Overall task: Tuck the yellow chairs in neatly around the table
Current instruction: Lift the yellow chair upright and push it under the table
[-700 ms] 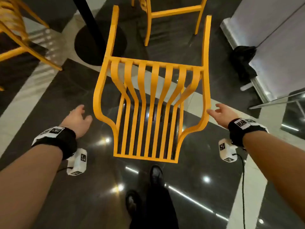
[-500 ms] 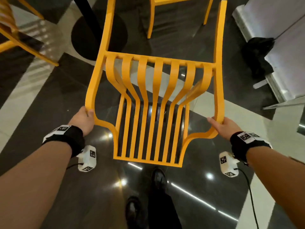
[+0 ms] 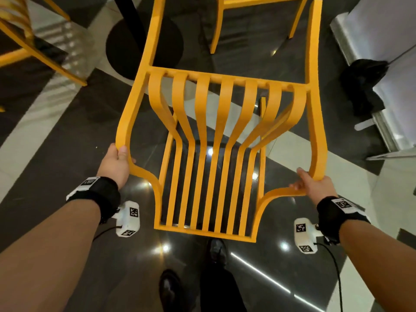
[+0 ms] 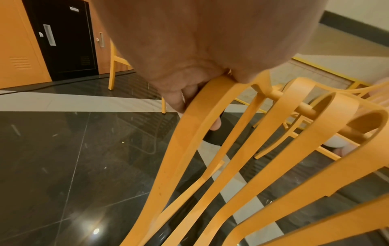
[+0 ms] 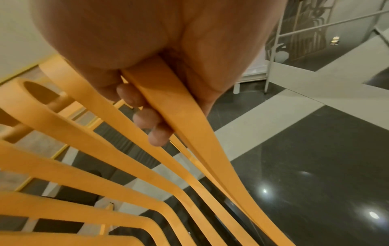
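A yellow slatted chair (image 3: 221,140) stands right in front of me, its backrest toward me and its seat pointing at the table's black pedestal base (image 3: 126,43). My left hand (image 3: 116,164) grips the left curve of the chair frame; its fingers (image 4: 181,99) curl round the yellow rail (image 4: 197,126). Over on the other side, my right hand (image 3: 311,184) grips the right curve of the frame, fingers (image 5: 145,118) wrapped under the rail (image 5: 181,119). A second yellow chair (image 3: 256,16) stands beyond, and a third (image 3: 20,39) at the far left.
The floor is glossy dark tile with pale bands (image 3: 31,131). A black bag (image 3: 364,86) lies by a white panel wall (image 3: 382,52) on the right. My shoes (image 3: 217,251) are just behind the chair. An orange wall and black door (image 4: 61,38) show in the left wrist view.
Both hands went from open and apart from the chair to gripping its frame sides. The chair now looks closer and larger in view.
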Demonstrator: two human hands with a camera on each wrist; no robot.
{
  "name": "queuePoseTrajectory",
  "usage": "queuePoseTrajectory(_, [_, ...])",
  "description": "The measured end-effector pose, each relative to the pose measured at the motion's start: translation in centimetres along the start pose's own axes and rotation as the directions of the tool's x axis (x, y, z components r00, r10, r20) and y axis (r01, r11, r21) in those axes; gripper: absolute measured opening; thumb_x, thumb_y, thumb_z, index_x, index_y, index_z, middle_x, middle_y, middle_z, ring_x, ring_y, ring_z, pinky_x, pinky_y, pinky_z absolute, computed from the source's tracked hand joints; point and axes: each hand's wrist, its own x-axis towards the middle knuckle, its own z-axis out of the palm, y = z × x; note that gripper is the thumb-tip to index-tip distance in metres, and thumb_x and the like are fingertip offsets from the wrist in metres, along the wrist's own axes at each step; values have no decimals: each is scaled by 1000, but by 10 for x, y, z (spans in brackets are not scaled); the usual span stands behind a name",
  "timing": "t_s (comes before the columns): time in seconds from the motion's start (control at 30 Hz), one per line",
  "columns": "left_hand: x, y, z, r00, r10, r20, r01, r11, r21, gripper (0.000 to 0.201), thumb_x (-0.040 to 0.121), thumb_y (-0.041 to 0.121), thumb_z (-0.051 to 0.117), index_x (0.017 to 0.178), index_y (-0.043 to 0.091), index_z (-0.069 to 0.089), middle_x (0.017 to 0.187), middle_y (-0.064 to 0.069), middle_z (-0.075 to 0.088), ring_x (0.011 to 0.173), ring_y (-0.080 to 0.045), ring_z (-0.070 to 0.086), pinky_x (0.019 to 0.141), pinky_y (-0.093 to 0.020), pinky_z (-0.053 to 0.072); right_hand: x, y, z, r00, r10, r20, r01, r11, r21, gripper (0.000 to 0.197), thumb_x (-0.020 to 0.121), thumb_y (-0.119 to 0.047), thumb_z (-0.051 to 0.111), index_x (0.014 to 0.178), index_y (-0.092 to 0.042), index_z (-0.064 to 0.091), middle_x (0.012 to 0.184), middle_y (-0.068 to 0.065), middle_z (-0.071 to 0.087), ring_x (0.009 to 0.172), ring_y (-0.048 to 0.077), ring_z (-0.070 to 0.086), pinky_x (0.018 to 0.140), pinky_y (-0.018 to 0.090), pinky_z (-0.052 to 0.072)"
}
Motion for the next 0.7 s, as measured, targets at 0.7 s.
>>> queuePoseTrajectory(0.7, [-45,-59,-231,971,-125,-203,139,989,56,54,99,48,27,107,1,55,102,-22,69,97,-40,59,89,-46,45,-148,-197,62,996,-30,78,32,999,-24,18,66,-19,56,78,-5,57,43,9,52,42,30,51,56,46,49])
